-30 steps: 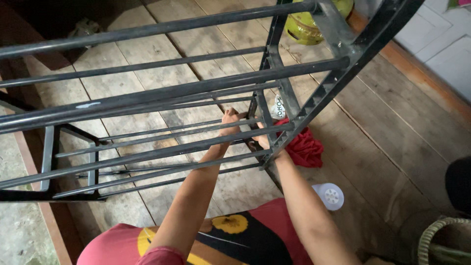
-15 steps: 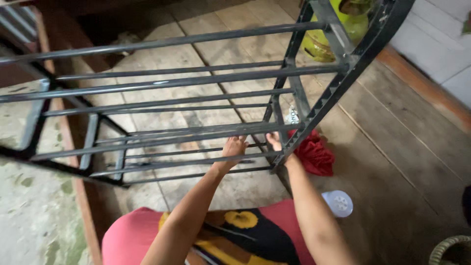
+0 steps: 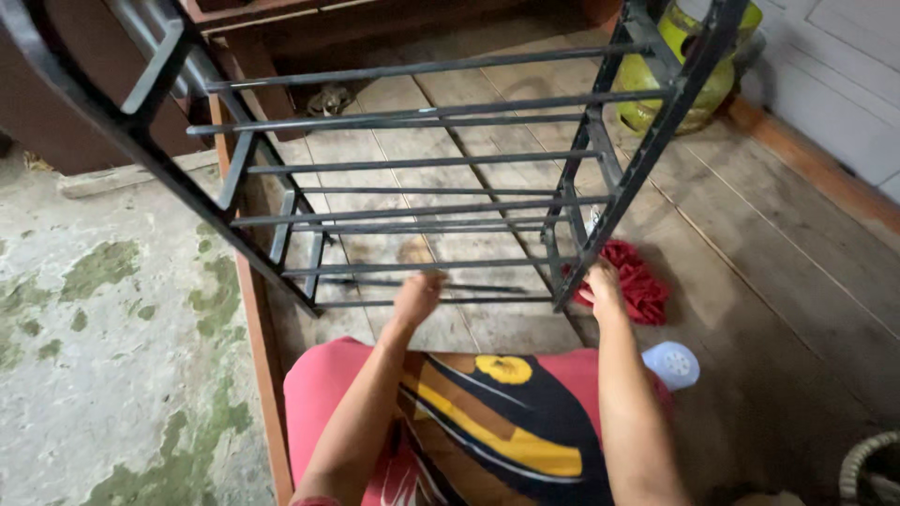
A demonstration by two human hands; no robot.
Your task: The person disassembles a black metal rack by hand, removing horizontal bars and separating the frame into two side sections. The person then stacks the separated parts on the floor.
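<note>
A black metal rack (image 3: 422, 161) with several horizontal bars stands tilted on the wooden plank floor (image 3: 750, 281) in front of me. My left hand (image 3: 418, 294) is blurred, just below the rack's lowest bar, and I cannot tell whether it touches it. My right hand (image 3: 601, 284) is at the foot of the rack's right leg, fingers curled against it. A crumpled red cloth (image 3: 645, 281) lies on the floor right behind that hand. My lap, in red, black and yellow fabric (image 3: 487, 412), fills the bottom of the view.
A yellow-green gas cylinder (image 3: 689, 80) stands behind the rack's right side by a white wall (image 3: 844, 66). A pale blue round lid (image 3: 672, 364) lies by my right forearm. Mossy concrete (image 3: 103, 356) lies left of a wooden edge strip (image 3: 261, 347). A woven basket rim (image 3: 867, 468) shows bottom right.
The rack has swung up and away, its left side now high at top left. My left hand has come off the lower bar; my right hand has slid down to the leg's foot.
</note>
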